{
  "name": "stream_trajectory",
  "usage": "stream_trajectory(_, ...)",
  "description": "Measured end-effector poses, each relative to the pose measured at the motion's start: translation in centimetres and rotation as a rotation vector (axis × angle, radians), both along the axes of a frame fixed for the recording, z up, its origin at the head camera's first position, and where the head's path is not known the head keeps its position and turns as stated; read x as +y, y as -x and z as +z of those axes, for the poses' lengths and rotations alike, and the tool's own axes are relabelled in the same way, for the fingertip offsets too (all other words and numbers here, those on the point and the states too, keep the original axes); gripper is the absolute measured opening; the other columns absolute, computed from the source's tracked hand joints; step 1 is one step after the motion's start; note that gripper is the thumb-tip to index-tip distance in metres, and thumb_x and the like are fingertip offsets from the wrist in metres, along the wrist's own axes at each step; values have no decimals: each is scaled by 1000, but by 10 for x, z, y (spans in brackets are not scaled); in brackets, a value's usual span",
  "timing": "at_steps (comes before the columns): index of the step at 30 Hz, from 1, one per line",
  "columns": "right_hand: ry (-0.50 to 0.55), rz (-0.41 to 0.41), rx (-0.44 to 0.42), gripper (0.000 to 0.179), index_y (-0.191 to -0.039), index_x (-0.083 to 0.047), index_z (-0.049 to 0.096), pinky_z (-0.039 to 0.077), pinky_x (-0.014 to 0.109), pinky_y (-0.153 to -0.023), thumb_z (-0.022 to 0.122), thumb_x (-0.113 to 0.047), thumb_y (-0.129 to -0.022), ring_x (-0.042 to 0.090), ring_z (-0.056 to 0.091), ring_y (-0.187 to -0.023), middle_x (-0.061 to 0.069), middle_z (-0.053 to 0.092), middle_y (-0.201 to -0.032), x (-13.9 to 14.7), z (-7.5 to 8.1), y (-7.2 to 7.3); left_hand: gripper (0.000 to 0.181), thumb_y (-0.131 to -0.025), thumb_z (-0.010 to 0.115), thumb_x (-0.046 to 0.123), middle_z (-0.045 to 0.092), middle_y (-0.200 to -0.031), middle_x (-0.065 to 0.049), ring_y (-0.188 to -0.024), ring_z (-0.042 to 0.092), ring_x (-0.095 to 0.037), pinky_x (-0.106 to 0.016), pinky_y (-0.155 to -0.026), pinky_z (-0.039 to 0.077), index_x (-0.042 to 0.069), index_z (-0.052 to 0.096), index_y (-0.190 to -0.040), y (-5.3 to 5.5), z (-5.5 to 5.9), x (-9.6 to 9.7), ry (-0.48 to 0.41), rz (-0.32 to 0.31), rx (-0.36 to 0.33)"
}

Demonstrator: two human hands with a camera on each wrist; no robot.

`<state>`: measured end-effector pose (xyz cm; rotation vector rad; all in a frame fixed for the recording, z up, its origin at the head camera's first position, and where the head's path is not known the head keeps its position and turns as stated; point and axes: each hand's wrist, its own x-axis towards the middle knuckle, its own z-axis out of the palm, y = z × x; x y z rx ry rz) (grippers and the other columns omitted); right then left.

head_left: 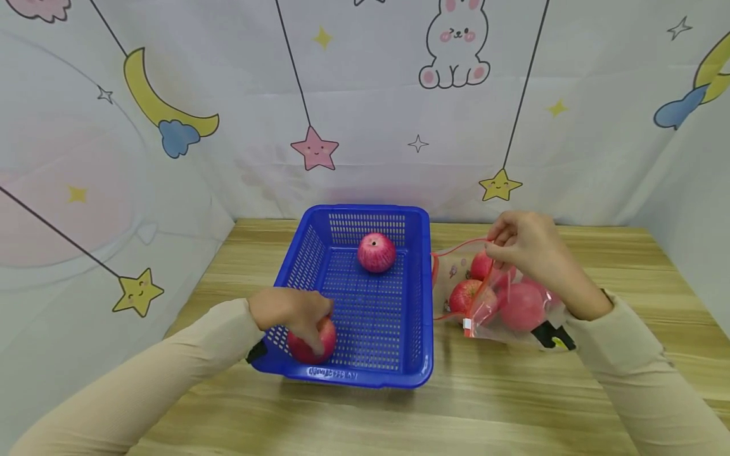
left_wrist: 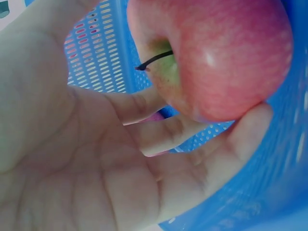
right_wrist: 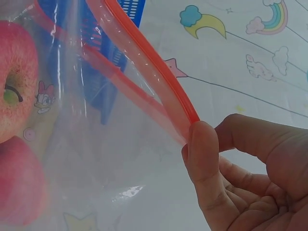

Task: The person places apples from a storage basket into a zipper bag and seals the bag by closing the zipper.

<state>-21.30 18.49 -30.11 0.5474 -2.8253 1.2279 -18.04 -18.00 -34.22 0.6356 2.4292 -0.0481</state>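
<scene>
My left hand [head_left: 293, 315] reaches into the near left corner of a blue plastic basket [head_left: 426, 304] and grips a red apple [head_left: 320, 347]. In the left wrist view that apple [left_wrist: 226, 53] shows its dark stem, with fingertips against its side. A second apple [head_left: 376, 253] sits at the basket's far end. To the right, my right hand [head_left: 527, 244] pinches the red zip edge of a clear zip bag [head_left: 450, 259] between thumb and finger. Several apples lie inside it, one apple [right_wrist: 17, 82] large in the right wrist view. The bag's mouth gapes towards the basket.
Both basket and bag rest on a wooden table [head_left: 365, 421]. Behind them hangs a white cloth [head_left: 371, 177] printed with stars, moons and a rabbit. The basket's raised walls stand around the left hand, and its right rim is close beside the bag's mouth.
</scene>
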Motion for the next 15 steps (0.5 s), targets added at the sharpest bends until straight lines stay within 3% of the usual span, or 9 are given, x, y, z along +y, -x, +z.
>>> stream_trajectory(10, 28, -6, 36, 11, -98, 8, 62, 56, 30, -55, 67, 4, -89, 20, 68, -58, 15, 68, -81, 5, 1, 1, 44, -67, 83, 29, 61, -81, 1, -76, 60, -15, -31, -69, 55, 6, 61, -98, 1, 7, 3, -71, -54, 30)
stream_trajectory(15, 32, -18, 61, 11, -97, 8, 63, 56, 29, -54, 67, 3, -89, 18, 67, -56, 15, 68, -80, 6, 2, 0, 52, -69, 82, 29, 61, -85, -1, -79, 61, -16, -33, -73, 55, 3, 61, -107, 0, 11, 5, -91, -55, 23)
